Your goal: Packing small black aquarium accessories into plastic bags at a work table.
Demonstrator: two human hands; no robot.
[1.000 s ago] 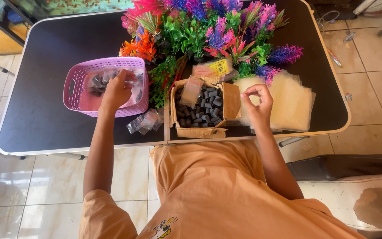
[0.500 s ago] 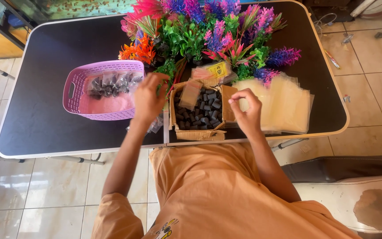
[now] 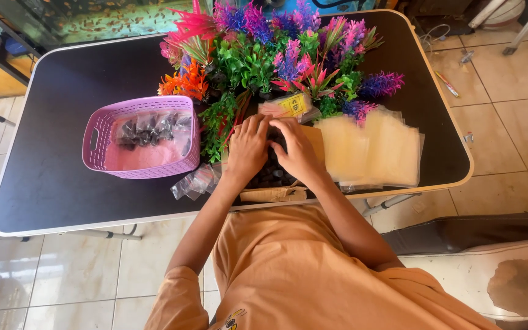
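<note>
- A black folding table (image 3: 62, 183) with a pale rim stands on a floor (image 3: 508, 122) of glossy cream tiles.
- Daylight glints off the tiles.
- A glass fish tank (image 3: 93, 21) sits behind the table's far edge.

Clear plastic bags (image 3: 371, 150) stacked right of cardboard box (image 3: 274, 194); small filled packets (image 3: 151, 128) in pink basket (image 3: 96, 139).

Orange short-sleeved T-shirt, small printed cartoon graphic near its lower hem, bare forearms, no gloves
</note>
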